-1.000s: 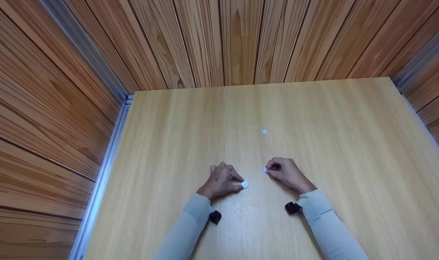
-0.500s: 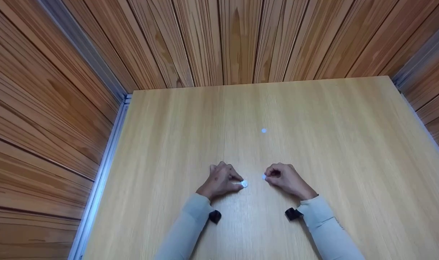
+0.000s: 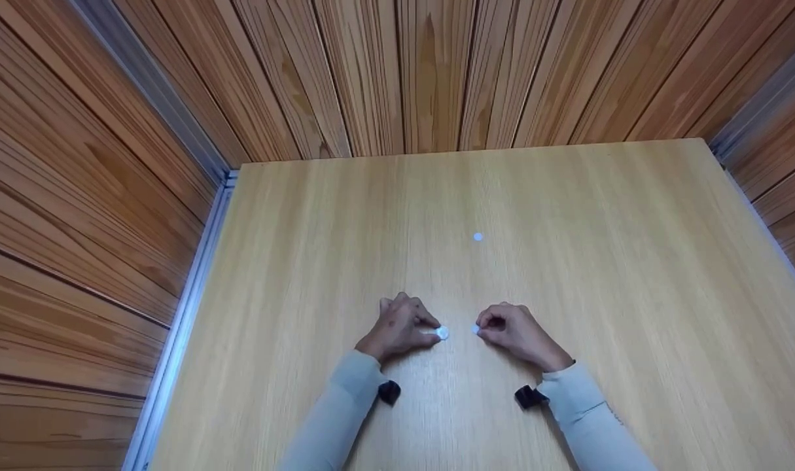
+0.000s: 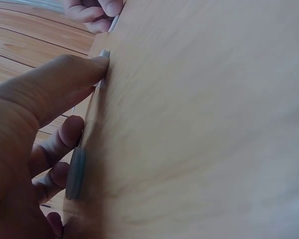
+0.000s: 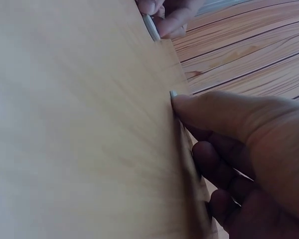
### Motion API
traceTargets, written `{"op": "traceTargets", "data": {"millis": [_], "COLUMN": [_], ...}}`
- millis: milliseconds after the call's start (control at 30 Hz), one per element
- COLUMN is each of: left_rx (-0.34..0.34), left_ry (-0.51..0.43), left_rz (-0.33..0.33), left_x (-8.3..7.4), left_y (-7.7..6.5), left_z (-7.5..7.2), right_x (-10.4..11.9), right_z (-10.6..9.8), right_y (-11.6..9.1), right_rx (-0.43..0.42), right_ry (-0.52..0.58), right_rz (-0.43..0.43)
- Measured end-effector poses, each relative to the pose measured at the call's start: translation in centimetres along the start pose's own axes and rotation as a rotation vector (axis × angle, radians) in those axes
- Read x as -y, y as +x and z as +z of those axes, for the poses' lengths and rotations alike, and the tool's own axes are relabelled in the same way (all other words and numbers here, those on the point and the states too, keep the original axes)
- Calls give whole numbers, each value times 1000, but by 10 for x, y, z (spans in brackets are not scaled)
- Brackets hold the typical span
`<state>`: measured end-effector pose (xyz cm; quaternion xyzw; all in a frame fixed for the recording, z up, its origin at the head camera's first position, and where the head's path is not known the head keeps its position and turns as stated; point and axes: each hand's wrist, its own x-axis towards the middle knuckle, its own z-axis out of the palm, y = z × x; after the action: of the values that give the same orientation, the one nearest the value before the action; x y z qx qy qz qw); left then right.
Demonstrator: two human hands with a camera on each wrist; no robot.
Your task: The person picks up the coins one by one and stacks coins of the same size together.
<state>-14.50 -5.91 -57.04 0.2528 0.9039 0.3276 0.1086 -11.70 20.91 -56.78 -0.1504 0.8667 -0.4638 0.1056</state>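
My left hand pinches a small round white disc between thumb and forefinger, low at the table. Its edge looks layered in the right wrist view. Beneath that hand, in the left wrist view, a thicker, shaded disc with a layered edge lies on the wood by the curled fingers; the head view hides it. Across a short gap, my right hand holds another white disc by its edge with thumb and forefinger. Only a sliver of this disc shows past the thumb in the right wrist view.
A third white disc lies farther back on the wooden table. Plank-patterned walls rise behind and at both sides. A metal rail runs along the table's left edge.
My right hand has drawn its disc toward me, now about level with the left hand's disc. My left hand stays in place. The far disc has not moved.
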Motion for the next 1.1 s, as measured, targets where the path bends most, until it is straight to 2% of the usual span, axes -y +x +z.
{"op": "traceTargets", "data": {"millis": [300,533,1100], "left_rx": [4,2,2], "left_ry": [-4,4,4], "left_rz": [0,27,-2], "left_x": [0,1,-1], "left_y": [0,0,-1], "left_z": [-1,0,1], "right_x": [2,2,1], "right_z": [4,5,8], "right_y": [-2,-1,-2], "right_rx": [-20,-27,-33], "right_ry": [-15,-37,-59], "right_rz": [-30,-57,-50]}}
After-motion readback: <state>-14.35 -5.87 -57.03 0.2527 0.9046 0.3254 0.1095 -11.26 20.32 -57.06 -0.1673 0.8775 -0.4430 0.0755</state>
